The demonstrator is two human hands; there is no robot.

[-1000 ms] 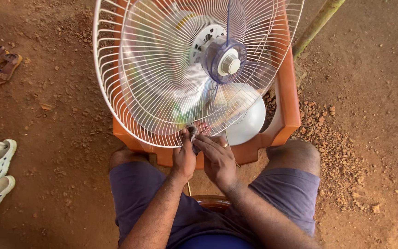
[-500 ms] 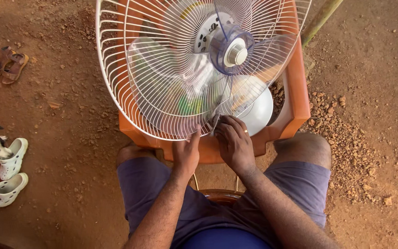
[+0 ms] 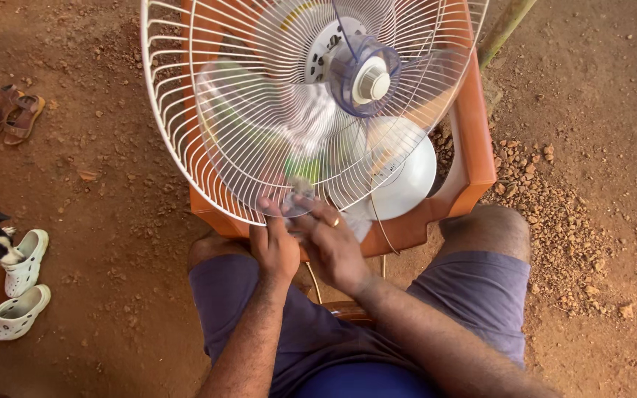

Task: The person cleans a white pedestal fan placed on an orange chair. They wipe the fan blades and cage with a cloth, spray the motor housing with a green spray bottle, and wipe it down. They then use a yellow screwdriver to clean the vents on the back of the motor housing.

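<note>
At the lower rim of the white wire fan guard [image 3: 186, 140], a small greyish bit [image 3: 300, 188], too blurred to be identified, is touched by both hands. The left hand [image 3: 276, 247] is laid against the wires with its fingers pressed together; the right hand [image 3: 331, 247], with a ring on one finger, is curled beside it, and whether its grip pinches the bit cannot be told. Behind the guard, translucent blades [image 3: 259, 125] and a blue hub [image 3: 366, 77] are seen, the whole resting on an orange plastic chair [image 3: 473, 147]. A white round base [image 3: 411, 177] is partly hidden by the wires. The guard's top is cut off. On the dirt floor [image 3: 112, 221] to the left, brown sandals [image 3: 12, 114] and white clogs [image 3: 20, 291] are lying.
</note>
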